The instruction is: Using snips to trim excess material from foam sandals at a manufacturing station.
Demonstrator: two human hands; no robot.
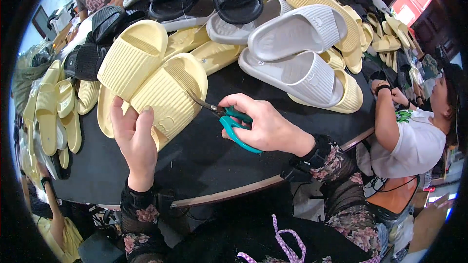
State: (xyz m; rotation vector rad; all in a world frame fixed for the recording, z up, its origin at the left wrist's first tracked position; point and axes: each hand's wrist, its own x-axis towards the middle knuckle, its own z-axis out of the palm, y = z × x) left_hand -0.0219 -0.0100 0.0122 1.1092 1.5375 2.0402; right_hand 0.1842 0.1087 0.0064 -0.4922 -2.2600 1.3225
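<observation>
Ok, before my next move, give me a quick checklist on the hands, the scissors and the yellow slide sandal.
1. Teal-handled scissors in right hand: ok, gripped by the handles.
2. Blades at the front yellow slide sandal: ok, tips over its strap's right side; actual contact, cannot tell.
3. Left hand clear of the blades: ok, it is at the sandal's lower left.
4. Left-hand hold firm: cannot tell.
5. Loose thread between the blades: cannot tell, too small to see.
6. Stacked grey slide sandals clear of the blades: ok, off to the right.
</observation>
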